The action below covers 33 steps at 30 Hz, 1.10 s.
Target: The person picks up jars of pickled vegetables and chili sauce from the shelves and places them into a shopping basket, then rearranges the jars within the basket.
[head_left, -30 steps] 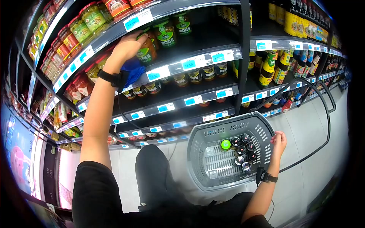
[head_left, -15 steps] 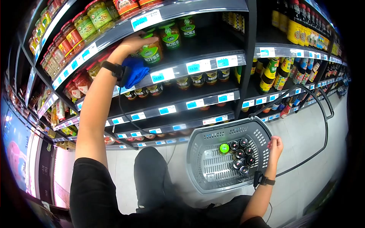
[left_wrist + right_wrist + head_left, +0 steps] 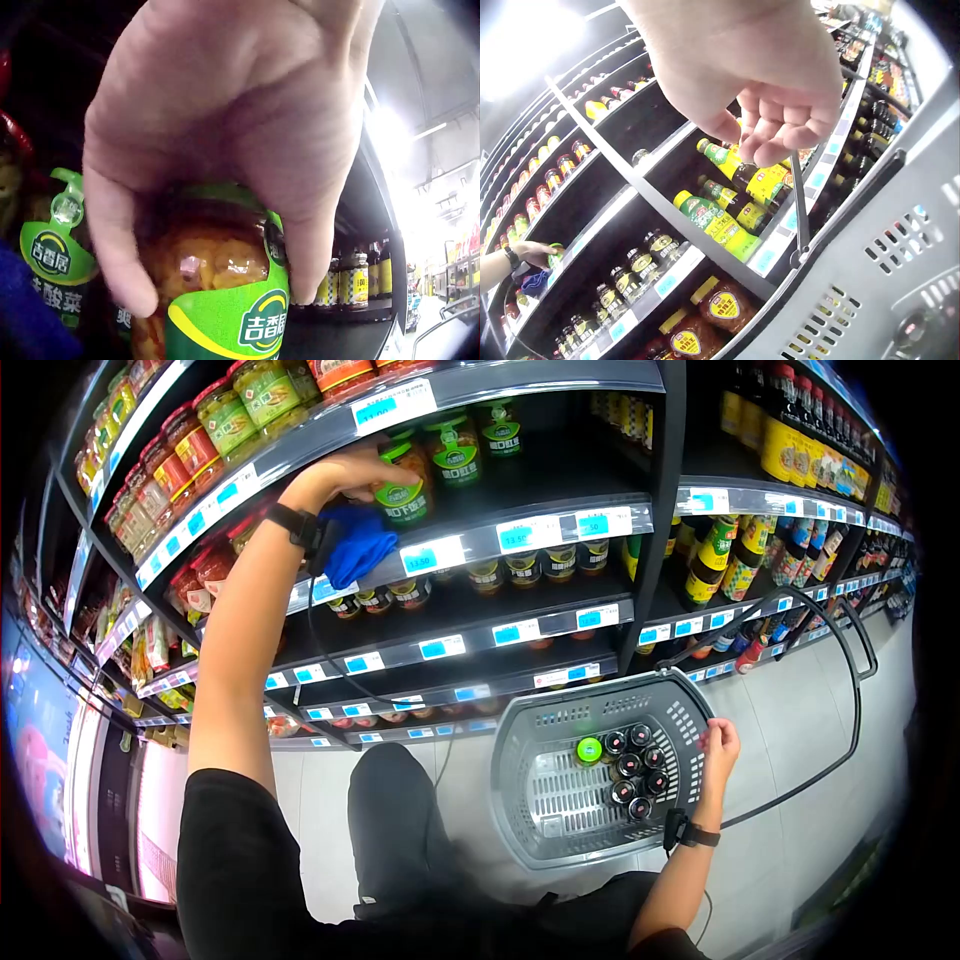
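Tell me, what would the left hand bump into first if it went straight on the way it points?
The left hand grips a green-labelled jar, which would likely meet the neighbouring jar on the shelf first, though the depth between them is hard to judge.

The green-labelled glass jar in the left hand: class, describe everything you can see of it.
The green-labelled glass jar shows glossy orange-brown contents. Its label carries a yellow curve and white characters. The left hand grips its upper part, hiding most of its top. It is roughly upright near the front of a black shelf, among other green-labelled glass jars; whether its base touches the shelf is unclear.
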Tool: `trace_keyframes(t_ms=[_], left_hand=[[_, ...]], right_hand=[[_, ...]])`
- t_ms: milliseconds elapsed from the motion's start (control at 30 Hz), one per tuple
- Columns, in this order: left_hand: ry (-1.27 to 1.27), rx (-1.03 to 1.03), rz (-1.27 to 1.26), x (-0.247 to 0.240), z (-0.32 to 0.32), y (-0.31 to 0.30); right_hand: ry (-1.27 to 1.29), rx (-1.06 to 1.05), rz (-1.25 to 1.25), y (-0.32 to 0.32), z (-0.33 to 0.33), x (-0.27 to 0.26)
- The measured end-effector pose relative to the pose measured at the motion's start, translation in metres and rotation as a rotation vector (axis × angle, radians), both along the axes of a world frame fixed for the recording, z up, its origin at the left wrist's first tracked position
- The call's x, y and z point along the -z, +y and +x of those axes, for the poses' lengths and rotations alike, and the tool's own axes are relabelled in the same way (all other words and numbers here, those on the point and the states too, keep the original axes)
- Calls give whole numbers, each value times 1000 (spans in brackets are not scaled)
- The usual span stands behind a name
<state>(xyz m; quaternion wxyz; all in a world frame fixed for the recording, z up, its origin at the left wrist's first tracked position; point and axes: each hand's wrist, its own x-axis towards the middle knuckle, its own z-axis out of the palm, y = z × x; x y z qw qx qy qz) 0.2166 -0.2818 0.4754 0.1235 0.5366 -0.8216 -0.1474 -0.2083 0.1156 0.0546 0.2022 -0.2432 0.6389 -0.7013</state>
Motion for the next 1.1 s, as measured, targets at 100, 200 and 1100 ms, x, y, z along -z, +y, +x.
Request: trace_keyframes(t_ms=[100,200,1100], left_hand=[[27,68,-101,5,-5,14],[65,305,-500,21,-4,21],[-290,1243,87,507,-210,251]], right_hand=[[17,-3,2,2,-1,1],[8,-17,-2,2,1,4],[-57,81,-2,25,9,-41]])
